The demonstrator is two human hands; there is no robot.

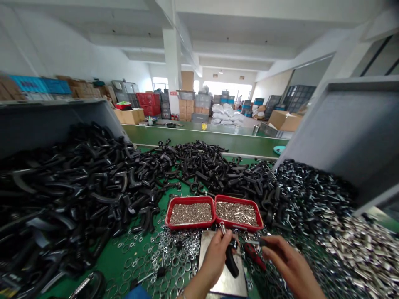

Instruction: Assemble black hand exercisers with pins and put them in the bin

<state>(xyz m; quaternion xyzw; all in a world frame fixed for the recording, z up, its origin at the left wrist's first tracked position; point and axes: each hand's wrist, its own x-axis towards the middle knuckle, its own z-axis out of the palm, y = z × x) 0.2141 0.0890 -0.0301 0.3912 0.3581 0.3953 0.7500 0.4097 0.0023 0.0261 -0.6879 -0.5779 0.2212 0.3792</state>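
My left hand is closed around a curved black handle, which hangs down over a flat metal plate. A short silver metal sleeve sticks up past the thumb and fingertips of this hand. To the right, my right hand pinches a black-headed bolt, its bright shank pointing left toward the handle, with a small gap between. Below the bolt lies a red-handled tool, partly hidden; its kind is unclear.
Two red trays of small metal parts stand beyond my hands. Black handles heap up on the left and behind. Metal rings litter the green table. Black-headed bolts and silver sleeves pile up at right, beside a grey bin.
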